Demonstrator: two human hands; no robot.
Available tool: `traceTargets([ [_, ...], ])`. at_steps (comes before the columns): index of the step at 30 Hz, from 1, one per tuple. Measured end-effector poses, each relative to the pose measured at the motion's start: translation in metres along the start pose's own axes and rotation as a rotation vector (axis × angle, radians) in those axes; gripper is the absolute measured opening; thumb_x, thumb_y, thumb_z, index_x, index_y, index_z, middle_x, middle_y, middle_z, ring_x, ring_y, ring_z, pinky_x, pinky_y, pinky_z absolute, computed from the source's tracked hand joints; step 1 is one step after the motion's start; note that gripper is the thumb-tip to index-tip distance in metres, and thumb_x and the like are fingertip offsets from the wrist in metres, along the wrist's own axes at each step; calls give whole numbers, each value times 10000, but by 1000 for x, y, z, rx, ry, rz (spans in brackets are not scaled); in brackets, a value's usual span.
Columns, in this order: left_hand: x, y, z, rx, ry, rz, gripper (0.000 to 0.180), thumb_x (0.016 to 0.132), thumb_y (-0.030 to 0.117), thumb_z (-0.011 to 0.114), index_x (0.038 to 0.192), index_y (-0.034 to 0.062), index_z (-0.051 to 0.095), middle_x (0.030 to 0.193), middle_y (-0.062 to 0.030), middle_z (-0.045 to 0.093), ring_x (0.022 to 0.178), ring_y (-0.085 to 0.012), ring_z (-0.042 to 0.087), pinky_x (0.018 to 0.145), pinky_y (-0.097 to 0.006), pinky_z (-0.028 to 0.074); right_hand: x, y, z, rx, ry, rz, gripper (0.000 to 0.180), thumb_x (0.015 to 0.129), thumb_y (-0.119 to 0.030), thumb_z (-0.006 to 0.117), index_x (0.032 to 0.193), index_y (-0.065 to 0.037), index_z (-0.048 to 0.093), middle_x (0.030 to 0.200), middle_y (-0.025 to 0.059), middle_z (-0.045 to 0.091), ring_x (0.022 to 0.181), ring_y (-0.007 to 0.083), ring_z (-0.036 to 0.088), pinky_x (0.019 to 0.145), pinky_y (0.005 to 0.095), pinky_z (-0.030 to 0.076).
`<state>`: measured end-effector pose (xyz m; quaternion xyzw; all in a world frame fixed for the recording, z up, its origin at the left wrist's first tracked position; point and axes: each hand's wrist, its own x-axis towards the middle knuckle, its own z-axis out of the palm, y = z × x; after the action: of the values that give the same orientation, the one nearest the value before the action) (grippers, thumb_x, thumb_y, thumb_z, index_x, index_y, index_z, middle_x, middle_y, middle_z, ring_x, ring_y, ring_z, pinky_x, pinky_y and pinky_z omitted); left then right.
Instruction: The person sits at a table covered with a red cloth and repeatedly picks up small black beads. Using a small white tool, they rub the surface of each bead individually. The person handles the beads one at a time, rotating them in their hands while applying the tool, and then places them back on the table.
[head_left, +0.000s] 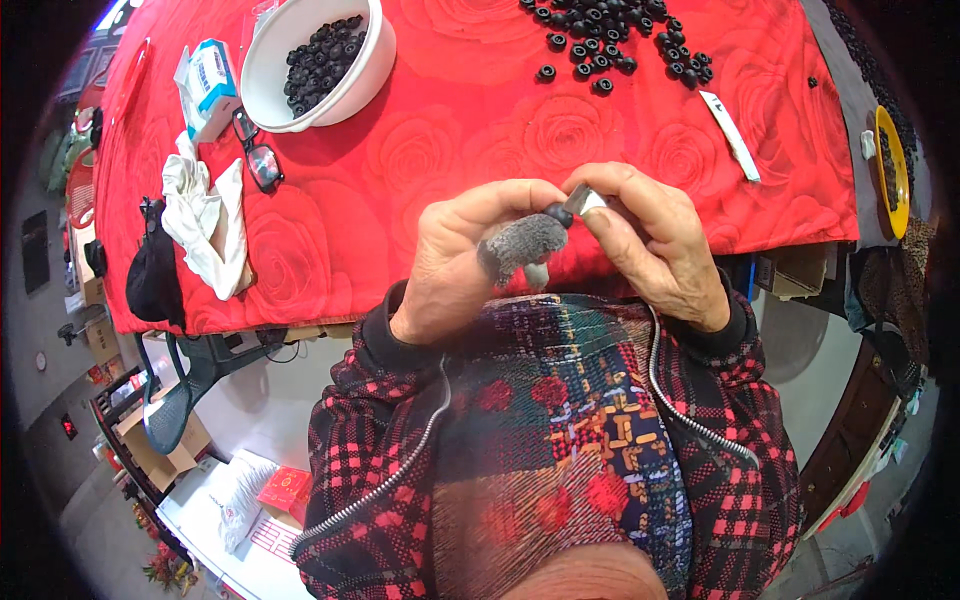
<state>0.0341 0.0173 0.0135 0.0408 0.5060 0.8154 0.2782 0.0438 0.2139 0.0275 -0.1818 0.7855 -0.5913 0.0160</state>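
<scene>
My left hand (455,235) is closed on a small round black part (559,214), pinched at the fingertips. A fuzzy grey cover (530,243) wraps a digit of that hand, probably the thumb. My right hand (665,235) is closed on a small flat metal blade (588,200), held between thumb and forefinger. The blade's end meets the black part or lies right beside it; contact is hard to tell. Both hands are above the near edge of the red tablecloth (400,230), in front of my body.
Many similar black parts (600,40) lie loose at the far right. A white bowl (370,85) at the far left holds more. Glasses (262,165), a blue-white box (210,90), white gloves (205,215) and a white strip (732,135) are around. A yellow dish (903,165) is at the right.
</scene>
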Motion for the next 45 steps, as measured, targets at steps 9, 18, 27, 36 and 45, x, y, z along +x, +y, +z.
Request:
traceTargets([
  [9,2,0,-3,-28,14,-25,303,870,138,621,1113,-38,576,859,-80,636,685,-128,595,569,-249,490,3,5,0,-23,-12,-13,187,834,-11,546,1016,25,565,855,152,611,764,277,632,646,335,478],
  [18,6,-3,-8,-64,11,-51,311,868,126,614,1123,-45,570,870,-97,646,699,-143,611,554,-251,490,8,11,-1,-31,-29,-23,167,828,-15,556,991,17,570,841,152,614,750,286,633,641,339,480],
  [27,11,-9,-13,-102,32,-88,293,888,120,578,1128,-46,570,867,-108,651,681,-150,614,539,-256,492,13,21,-3,43,-56,8,147,836,-33,574,974,20,575,804,149,615,704,264,634,601,318,472],
  [36,14,-12,-16,-177,-10,-111,259,899,119,580,1108,-35,595,897,-76,641,743,-107,592,601,-235,496,15,29,-7,36,-106,-5,138,835,-41,583,962,15,574,776,141,605,672,255,623,579,314,462],
  [45,17,-17,-13,-155,49,-107,229,892,115,590,1074,-22,620,881,-54,620,698,-98,576,586,-222,471,17,35,-9,46,-118,12,131,842,-56,577,956,9,575,744,133,584,637,255,601,560,316,449],
])
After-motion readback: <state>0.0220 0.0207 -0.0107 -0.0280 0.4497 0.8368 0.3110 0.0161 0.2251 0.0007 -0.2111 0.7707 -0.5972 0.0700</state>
